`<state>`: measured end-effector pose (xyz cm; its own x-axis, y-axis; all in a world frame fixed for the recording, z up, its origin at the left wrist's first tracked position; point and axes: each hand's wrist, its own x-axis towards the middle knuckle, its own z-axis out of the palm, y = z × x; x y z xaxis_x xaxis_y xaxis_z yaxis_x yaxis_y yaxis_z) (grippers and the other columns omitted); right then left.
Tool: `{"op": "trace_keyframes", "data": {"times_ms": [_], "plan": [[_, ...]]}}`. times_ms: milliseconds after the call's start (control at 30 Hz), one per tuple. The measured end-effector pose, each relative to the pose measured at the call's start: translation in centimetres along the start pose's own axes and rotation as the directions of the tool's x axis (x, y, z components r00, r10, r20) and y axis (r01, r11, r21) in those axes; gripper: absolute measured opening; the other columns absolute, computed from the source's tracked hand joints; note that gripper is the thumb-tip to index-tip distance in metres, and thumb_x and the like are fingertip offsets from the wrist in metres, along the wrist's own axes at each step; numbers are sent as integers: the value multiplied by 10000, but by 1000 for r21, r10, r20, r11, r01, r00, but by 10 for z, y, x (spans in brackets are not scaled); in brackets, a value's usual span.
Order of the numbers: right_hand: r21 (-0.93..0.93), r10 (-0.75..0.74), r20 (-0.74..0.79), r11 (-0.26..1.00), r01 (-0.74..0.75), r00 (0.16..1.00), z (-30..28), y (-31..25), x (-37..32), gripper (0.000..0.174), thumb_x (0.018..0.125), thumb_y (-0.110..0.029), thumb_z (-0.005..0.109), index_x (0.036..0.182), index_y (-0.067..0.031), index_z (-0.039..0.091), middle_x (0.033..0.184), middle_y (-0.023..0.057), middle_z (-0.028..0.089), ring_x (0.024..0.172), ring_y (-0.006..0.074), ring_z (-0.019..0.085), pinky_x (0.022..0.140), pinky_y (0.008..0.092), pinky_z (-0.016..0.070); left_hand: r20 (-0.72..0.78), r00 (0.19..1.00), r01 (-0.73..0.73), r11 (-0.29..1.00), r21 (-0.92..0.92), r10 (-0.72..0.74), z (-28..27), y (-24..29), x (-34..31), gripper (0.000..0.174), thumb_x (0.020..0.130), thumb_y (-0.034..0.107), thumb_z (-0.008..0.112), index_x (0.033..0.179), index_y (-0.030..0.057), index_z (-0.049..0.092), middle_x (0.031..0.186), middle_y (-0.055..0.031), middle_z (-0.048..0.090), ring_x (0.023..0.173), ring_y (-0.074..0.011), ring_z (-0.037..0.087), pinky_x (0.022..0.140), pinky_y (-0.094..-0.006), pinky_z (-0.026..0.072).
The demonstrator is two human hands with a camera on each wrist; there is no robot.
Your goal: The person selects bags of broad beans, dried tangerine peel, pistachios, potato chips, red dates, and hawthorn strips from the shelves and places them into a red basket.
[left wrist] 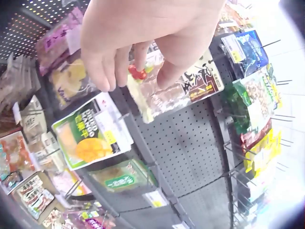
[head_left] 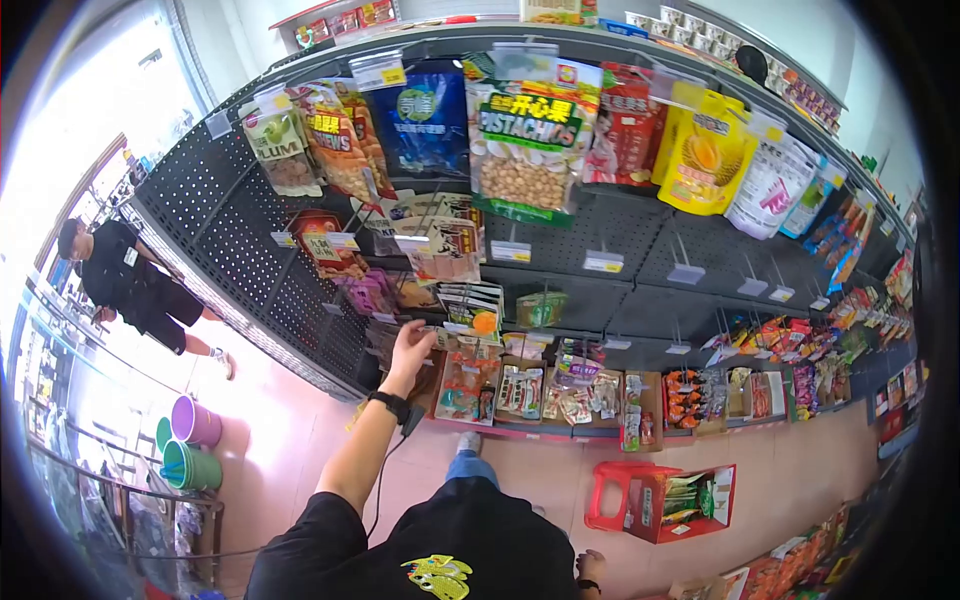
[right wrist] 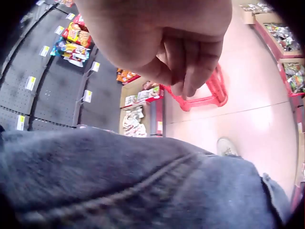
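My left hand (head_left: 412, 350) reaches out to the snack rack, holding nothing. Its fingers point down and bend loosely in the left wrist view. Nearest to it hang dried mango packs (left wrist: 93, 138) with an orange fruit picture. Behind the fingers shows a brown-and-cream snack pack (left wrist: 176, 88), partly hidden by the hand. A purple pack (left wrist: 59, 40) and a clear pack with yellowish pieces (left wrist: 66, 81) hang beside it. Low at my side, my right hand (right wrist: 162, 43) hangs with loosely curled fingers and nothing in them. Beyond it stands a red shopping basket (head_left: 652, 500).
Larger bags, among them a pistachio bag (head_left: 530, 140) and a yellow bag (head_left: 708, 150), hang along the upper rack. Open boxes of small snacks (head_left: 520, 390) line the bottom shelf. A person (head_left: 125, 275) stands at the left, near purple and green buckets (head_left: 195, 422).
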<state>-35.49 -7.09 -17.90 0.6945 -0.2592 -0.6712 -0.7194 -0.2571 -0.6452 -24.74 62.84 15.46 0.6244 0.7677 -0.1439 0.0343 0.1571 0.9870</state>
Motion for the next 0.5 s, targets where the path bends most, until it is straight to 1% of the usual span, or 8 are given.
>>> {"op": "trace_keyframes", "data": {"times_ms": [67, 100, 167, 233, 300, 367, 433, 500], "plan": [[59, -79, 8, 995, 78, 997, 24, -48, -11, 240, 826, 47, 560, 1043, 46, 663, 724, 127, 666, 543, 203, 630, 457, 292, 493, -22, 990, -138, 990, -6, 138, -4, 13, 40, 542, 880, 135, 765, 1349, 42, 508, 1165, -99, 638, 1044, -180, 624, 891, -307, 511], [122, -150, 12, 981, 148, 989, 40, -78, -18, 228, 829, 52, 552, 1028, 48, 663, 736, 126, 670, 545, 204, 630, 462, 289, 489, -23, 990, -140, 990, -12, 140, -6, 19, 59, 542, 880, 135, 765, 1349, 42, 508, 1165, -99, 638, 1044, -180, 624, 891, -307, 511], [146, -207, 61, 970, 196, 976, 75, -168, -57, 145, 882, 4, 607, 1011, 6, 674, 759, 100, 684, 620, 173, 658, 543, 276, 531, -57, 962, -267, 963, 29, 268, -8, 27, 93, 631, 853, 147, 794, 1385, 34, 474, 1251, -131, 607, 1154, -227, 594, 1001, -348, 471], [96, -310, 50, 948, 304, 949, 117, -245, -84, 111, 892, -11, 622, 991, 6, 669, 810, 95, 691, 686, 181, 668, 588, 291, 548, -63, 958, -277, 960, 47, 280, -9, 33, 124, 659, 842, 142, 803, 1395, 31, 462, 1269, -136, 600, 1174, -233, 585, 1016, -352, 460], [-92, -524, 134, 838, 537, 841, 163, -320, -107, 132, 887, -8, 641, 1013, 13, 675, 890, 87, 701, 780, 164, 672, 645, 286, 552, -22, 953, -304, 953, 6, 304, -9, 42, 146, 713, 812, 88, 808, 1414, 25, 431, 1317, -148, 576, 1231, -253, 557, 1053, -358, 431], [58, -633, 204, 770, 636, 747, 219, -346, -77, 212, 873, -34, 659, 1074, 19, 703, 912, 66, 705, 785, 159, 669, 677, 300, 545, 103, 929, -343, 932, -117, 355, -8, 41, 165, 626, 797, -12, 762, 1360, 8, 487, 1259, -108, 622, 1202, -204, 577, 1051, -344, 432], [150, -656, 292, 750, 644, 696, 275, -388, -66, 205, 905, -55, 680, 1099, 9, 699, 1004, 66, 724, 918, 141, 678, 763, 263, 548, 207, 914, -305, 928, -216, 349, -12, 38, 181, 588, 799, -39, 742, 1338, 2, 509, 1239, -96, 638, 1188, -183, 586, 1050, -335, 432], [162, -529, 377, 846, 508, 761, 320, -469, -124, 209, 916, -75, 691, 1110, 2, 702, 1029, 64, 727, 948, 144, 684, 825, 255, 538, 311, 891, -309, 943, -121, 332, -15, 14, 204, 501, 808, -75, 712, 1281, -10, 562, 1236, -77, 652, 1160, -152, 605, 1017, -316, 458]]}}
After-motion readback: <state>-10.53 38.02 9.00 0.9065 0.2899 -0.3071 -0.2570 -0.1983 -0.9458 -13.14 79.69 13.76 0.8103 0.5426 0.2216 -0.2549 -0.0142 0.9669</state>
